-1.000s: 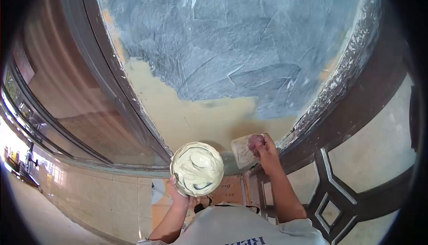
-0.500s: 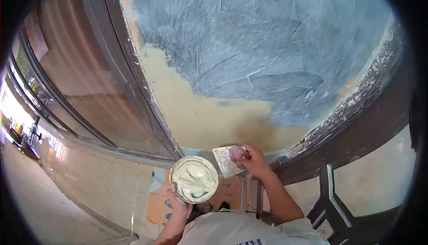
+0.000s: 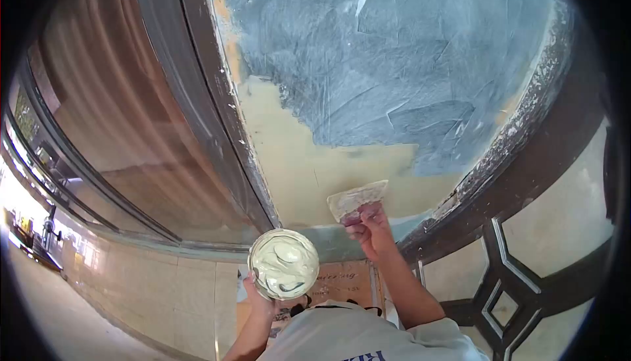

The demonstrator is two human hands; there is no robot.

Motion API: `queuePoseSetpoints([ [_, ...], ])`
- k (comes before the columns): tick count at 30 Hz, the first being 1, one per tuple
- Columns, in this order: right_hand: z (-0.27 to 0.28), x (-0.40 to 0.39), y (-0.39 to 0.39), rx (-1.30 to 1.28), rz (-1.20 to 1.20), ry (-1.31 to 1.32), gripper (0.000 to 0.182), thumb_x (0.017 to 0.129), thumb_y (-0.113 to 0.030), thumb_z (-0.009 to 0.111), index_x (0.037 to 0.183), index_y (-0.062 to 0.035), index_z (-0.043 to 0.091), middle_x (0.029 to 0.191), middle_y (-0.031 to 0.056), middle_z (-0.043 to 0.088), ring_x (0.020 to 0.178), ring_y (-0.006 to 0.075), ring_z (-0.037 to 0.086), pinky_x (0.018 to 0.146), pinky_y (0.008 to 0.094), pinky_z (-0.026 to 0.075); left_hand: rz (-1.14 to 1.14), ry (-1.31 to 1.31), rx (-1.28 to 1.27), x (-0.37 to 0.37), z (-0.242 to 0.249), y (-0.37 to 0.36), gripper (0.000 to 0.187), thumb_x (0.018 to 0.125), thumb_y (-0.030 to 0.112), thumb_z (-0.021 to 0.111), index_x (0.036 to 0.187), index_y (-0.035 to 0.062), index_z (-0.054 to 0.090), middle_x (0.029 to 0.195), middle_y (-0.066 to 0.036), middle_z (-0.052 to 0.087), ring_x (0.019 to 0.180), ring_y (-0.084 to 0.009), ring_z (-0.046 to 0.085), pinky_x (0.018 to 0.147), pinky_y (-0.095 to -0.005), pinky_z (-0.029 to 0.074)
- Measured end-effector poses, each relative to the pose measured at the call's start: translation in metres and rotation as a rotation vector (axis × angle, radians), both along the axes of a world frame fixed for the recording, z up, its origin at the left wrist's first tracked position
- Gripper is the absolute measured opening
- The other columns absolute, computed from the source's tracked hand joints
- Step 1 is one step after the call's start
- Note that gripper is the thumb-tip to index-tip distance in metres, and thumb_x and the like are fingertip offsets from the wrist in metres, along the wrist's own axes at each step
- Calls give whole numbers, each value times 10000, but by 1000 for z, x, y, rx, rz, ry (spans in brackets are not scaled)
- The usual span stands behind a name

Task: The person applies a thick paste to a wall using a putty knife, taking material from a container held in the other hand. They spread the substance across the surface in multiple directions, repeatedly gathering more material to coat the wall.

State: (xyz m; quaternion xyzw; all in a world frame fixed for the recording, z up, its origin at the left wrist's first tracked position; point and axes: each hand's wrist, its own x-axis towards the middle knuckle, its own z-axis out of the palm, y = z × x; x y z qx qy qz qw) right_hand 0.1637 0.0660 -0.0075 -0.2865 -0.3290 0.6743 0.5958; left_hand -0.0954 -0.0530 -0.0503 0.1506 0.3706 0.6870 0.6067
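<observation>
My left hand (image 3: 260, 295) is wrapped round the lower left side of a round open tub (image 3: 284, 264) filled with pale cream paste. In my right hand (image 3: 373, 233) is a wide scraper (image 3: 358, 200) with a dark reddish handle, its blade smeared with paste. The blade lies over the lower part of the wall, against the cream coat (image 3: 289, 144); whether it presses on the surface cannot be made out. Above the cream coat, the wall is blue-grey (image 3: 394, 65) with scratches and a small torn white flake (image 3: 359, 0).
A dark frame (image 3: 230, 131) and a glass pane with a brown curtain (image 3: 125, 98) stand at the left. At the right is a dark panelled door (image 3: 490, 242). Cardboard (image 3: 342, 281) lies on the tiled floor (image 3: 158, 282) below.
My right hand has raised the scraper from beside the tub onto the lower wall, and turned its blade upward. The view has shifted, so the wall sits slightly further right.
</observation>
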Motion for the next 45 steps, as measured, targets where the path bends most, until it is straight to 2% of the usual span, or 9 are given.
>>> queuePoseSetpoints([
  [11, 36, -88, 44, -91, -259, -83, 174, 969, -227, 581, 1054, -93, 510, 867, 70, 647, 648, 152, 650, 528, 273, 532, -123, 34, 20, -70, -17, 4, 692, 898, 534, 415, 1379, 36, 430, 1338, -127, 531, 1229, -289, 516, 1043, -410, 407],
  [19, -130, -103, 14, -298, -240, -65, 165, 966, -220, 581, 1041, -112, 481, 878, 63, 639, 665, 159, 649, 518, 272, 515, -163, 120, 27, -109, -12, 11, 726, 863, 532, 442, 1374, 16, 430, 1324, -124, 546, 1219, -278, 525, 1034, -406, 404],
  [24, -12, -111, 28, -35, -441, -154, 172, 976, -215, 564, 1055, -91, 473, 902, 71, 646, 665, 156, 642, 523, 271, 513, -231, 96, -17, -132, -28, 13, 668, 877, 498, 407, 1362, 40, 447, 1315, -119, 552, 1220, -273, 523, 1037, -399, 399],
  [26, 28, -109, 37, 27, -491, -198, 176, 980, -218, 559, 1052, -83, 472, 900, 73, 648, 666, 156, 641, 528, 271, 514, -361, 958, 120, -142, -38, 14, 650, 877, 488, 409, 1364, 59, 450, 1315, -109, 551, 1222, -265, 522, 1033, -399, 401],
  [32, -67, -103, 54, -99, -475, -226, 190, 989, -242, 552, 1122, -126, 482, 880, 40, 642, 681, 136, 624, 554, 270, 517, -183, -36, 41, -121, -4, 14, 451, 918, 283, 470, 1275, 13, 519, 1206, -102, 611, 1083, -194, 600, 874, -331, 507],
  [35, -172, -101, 29, -389, -415, -239, 179, 986, -206, 549, 1130, -132, 471, 884, 59, 644, 715, 170, 648, 553, 312, 542, -207, 770, 206, -134, -24, 11, 537, 929, 394, 388, 1285, 10, 512, 1227, -105, 600, 1115, -222, 593, 927, -370, 491],
  [37, -221, -97, 6, -491, -352, -252, 178, 986, -193, 548, 1134, -134, 470, 886, 66, 645, 726, 177, 654, 549, 325, 547, -224, 489, 108, -132, -24, 16, 572, 928, 430, 362, 1292, 13, 506, 1240, -104, 593, 1127, -228, 587, 937, -380, 485],
  [41, -203, -101, -6, -494, -318, -313, 160, 978, -193, 560, 1108, -135, 488, 904, 67, 648, 740, 177, 659, 538, 316, 536, -268, 78, 48, -127, -12, 18, 552, 941, 416, 408, 1342, 41, 465, 1280, -84, 578, 1171, -231, 562, 989, -365, 445],
  [45, -61, -104, 28, -99, -462, -192, 181, 965, -206, 593, 1064, -77, 513, 883, 90, 660, 700, 160, 656, 554, 272, 528, -273, 176, 113, -122, -29, 19, 574, 928, 434, 416, 1345, 43, 467, 1288, -91, 574, 1182, -235, 558, 994, -371, 441],
])
